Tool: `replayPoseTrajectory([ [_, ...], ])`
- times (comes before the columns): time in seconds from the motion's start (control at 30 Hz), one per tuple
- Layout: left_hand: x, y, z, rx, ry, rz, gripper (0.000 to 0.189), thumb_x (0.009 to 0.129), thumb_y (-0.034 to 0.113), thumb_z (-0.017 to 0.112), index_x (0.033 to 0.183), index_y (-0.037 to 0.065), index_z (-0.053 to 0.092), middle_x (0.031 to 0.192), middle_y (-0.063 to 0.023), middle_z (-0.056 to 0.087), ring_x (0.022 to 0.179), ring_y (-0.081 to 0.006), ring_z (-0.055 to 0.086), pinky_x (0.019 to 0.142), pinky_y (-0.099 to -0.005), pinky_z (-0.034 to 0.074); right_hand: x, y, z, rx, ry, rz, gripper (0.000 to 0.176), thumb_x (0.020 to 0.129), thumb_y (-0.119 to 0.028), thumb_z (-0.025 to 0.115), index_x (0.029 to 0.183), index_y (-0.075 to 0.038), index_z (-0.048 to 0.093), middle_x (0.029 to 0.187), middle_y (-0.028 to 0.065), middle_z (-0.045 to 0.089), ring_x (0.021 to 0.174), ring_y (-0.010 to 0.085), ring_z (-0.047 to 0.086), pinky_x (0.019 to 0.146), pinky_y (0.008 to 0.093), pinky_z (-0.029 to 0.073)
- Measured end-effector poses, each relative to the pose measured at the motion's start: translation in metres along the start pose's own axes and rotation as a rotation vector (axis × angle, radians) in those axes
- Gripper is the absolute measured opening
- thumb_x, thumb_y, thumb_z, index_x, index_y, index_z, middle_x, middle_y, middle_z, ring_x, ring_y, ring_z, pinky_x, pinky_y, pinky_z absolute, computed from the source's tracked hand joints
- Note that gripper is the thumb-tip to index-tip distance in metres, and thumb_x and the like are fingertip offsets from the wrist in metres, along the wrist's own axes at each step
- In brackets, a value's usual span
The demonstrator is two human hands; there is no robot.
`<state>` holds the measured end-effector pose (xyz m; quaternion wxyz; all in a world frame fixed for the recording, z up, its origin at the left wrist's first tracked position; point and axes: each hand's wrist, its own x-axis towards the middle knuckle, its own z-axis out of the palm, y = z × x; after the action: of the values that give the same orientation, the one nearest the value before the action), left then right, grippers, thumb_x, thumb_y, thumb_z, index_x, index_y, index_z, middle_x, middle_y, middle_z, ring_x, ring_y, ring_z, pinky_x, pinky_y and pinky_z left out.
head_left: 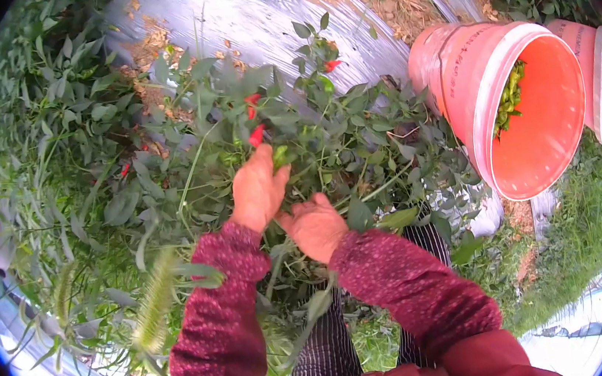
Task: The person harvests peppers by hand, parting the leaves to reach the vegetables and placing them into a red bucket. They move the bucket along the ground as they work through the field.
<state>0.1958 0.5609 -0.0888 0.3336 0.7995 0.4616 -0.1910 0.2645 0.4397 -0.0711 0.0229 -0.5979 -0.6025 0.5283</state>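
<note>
My left hand [257, 191] reaches into a leafy pepper plant [375, 124], fingers bent. A green chili pepper [280, 156] shows between its thumb and fingertips. Right at the tips of the fingers hangs a red chili pepper [256, 135], with another red one [252, 100] just above. Lower and to the right, my right hand [315, 227] is in the foliage with its fingers curled in; leaves and the hand itself hide what they hold. Both forearms wear dark red patterned sleeves.
A pink bucket [452, 81] lies tilted at the right, its mouth toward me, with green peppers [510, 101] inside. Behind it is a second pink bucket [578, 45]. Silvery plastic sheeting [222, 15] covers the ground beyond the plants. A bristly grass head [157, 305] stands near my left sleeve.
</note>
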Motion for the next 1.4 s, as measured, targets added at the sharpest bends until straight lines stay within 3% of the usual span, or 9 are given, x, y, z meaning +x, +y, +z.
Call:
replayPoseTrajectory([
  [0.23, -0.039, 0.043, 0.0, -0.337, -0.028, 0.27, 0.018, 0.077, 0.009, 0.065, 0.088, 0.004, 0.051, 0.078, -0.0133, 0.058, 0.07, -0.0299, 0.059, 0.065, -0.0386, 0.049, 0.0, 0.061, -0.02, -0.051, -0.039, 0.012, 0.036, 0.081, -0.013, 0.049, 0.117, -0.012, 0.055, 0.11, 0.0092, 0.057, 0.107, 0.0228, 0.052, 0.099, 0.0383, 0.032],
  [0.3, -0.039, 0.04, -0.005, -0.29, -0.023, 0.252, 0.014, 0.077, 0.008, 0.065, 0.086, 0.004, 0.055, 0.076, -0.0109, 0.057, 0.066, -0.0258, 0.057, 0.063, -0.0346, 0.049, -0.005, 0.063, -0.016, 0.078, -0.133, 0.079, 0.042, 0.083, -0.013, 0.049, 0.125, -0.013, 0.05, 0.117, 0.0104, 0.056, 0.113, 0.0224, 0.05, 0.102, 0.0375, 0.03],
  [0.37, -0.02, 0.009, -0.012, -0.629, 0.141, -0.094, 0.011, 0.079, 0.01, 0.064, 0.084, 0.003, 0.058, 0.073, -0.012, 0.058, 0.063, -0.0238, 0.054, 0.061, -0.0327, 0.047, -0.013, 0.061, 0.01, -0.014, 0.018, 0.059, 0.042, 0.083, -0.009, 0.047, 0.124, -0.015, 0.051, 0.112, 0.0097, 0.056, 0.111, 0.0236, 0.05, 0.102, 0.0368, 0.03],
  [0.5, 0.032, -0.028, -0.053, -0.121, 0.03, -0.107, 0.02, 0.076, 0.015, 0.063, 0.089, 0.0, 0.061, 0.081, -0.0214, 0.061, 0.078, -0.0393, 0.059, 0.073, -0.0402, 0.048, -0.017, 0.043, 0.035, 0.094, 0.156, 0.094, 0.044, 0.081, -0.003, 0.047, 0.123, -0.014, 0.051, 0.107, 0.0086, 0.057, 0.109, 0.0244, 0.05, 0.102, 0.0375, 0.03],
  [0.77, 0.017, -0.072, -0.024, 0.249, -0.105, -0.12, 0.034, 0.073, 0.013, 0.064, 0.104, -0.001, 0.061, 0.095, -0.0239, 0.062, 0.092, -0.038, 0.059, 0.082, -0.0414, 0.047, -0.033, 0.034, 0.037, 0.269, 0.322, 0.15, 0.05, 0.077, 0.002, 0.049, 0.123, -0.016, 0.052, 0.111, 0.0101, 0.056, 0.11, 0.0248, 0.049, 0.108, 0.0399, 0.024],
  [0.9, 0.004, -0.083, -0.018, 0.125, -0.072, -0.088, 0.041, 0.075, 0.01, 0.062, 0.114, -0.001, 0.058, 0.106, -0.0216, 0.062, 0.096, -0.0309, 0.061, 0.084, -0.0359, 0.047, -0.036, 0.031, 0.027, 0.254, 0.243, 0.185, 0.051, 0.077, 0.002, 0.049, 0.124, -0.016, 0.051, 0.114, 0.0098, 0.054, 0.112, 0.025, 0.049, 0.11, 0.0407, 0.023],
  [0.97, 0.008, -0.083, -0.016, -0.476, -0.171, -0.404, 0.042, 0.077, 0.008, 0.06, 0.118, 0.0, 0.056, 0.101, -0.0159, 0.065, 0.091, -0.0236, 0.062, 0.083, -0.0303, 0.047, -0.034, 0.026, 0.03, 0.25, 0.266, 0.206, 0.049, 0.077, 0.0, 0.05, 0.123, -0.016, 0.051, 0.115, 0.0099, 0.054, 0.112, 0.0257, 0.049, 0.11, 0.0416, 0.022],
  [1.07, 0.025, -0.071, -0.032, -0.762, -0.22, -0.674, 0.047, 0.077, 0.005, 0.057, 0.124, 0.0, 0.051, 0.103, -0.0112, 0.063, 0.093, -0.0182, 0.058, 0.084, -0.026, 0.044, -0.031, 0.017, 0.024, 0.258, 0.263, 0.197, 0.045, 0.078, -0.003, 0.05, 0.122, -0.013, 0.052, 0.115, 0.0106, 0.054, 0.112, 0.0265, 0.049, 0.109, 0.0423, 0.024],
  [1.4, 0.033, -0.087, -0.023, -0.12, -0.364, -0.057, 0.052, 0.08, 0.018, 0.06, 0.126, -0.002, 0.046, 0.118, -0.0217, 0.055, 0.112, -0.0342, 0.052, 0.095, -0.0364, 0.041, -0.03, 0.01, 0.026, 0.184, 0.299, 0.166, 0.038, 0.079, -0.006, 0.049, 0.116, -0.009, 0.056, 0.112, 0.0109, 0.056, 0.107, 0.0252, 0.052, 0.106, 0.0415, 0.028],
])
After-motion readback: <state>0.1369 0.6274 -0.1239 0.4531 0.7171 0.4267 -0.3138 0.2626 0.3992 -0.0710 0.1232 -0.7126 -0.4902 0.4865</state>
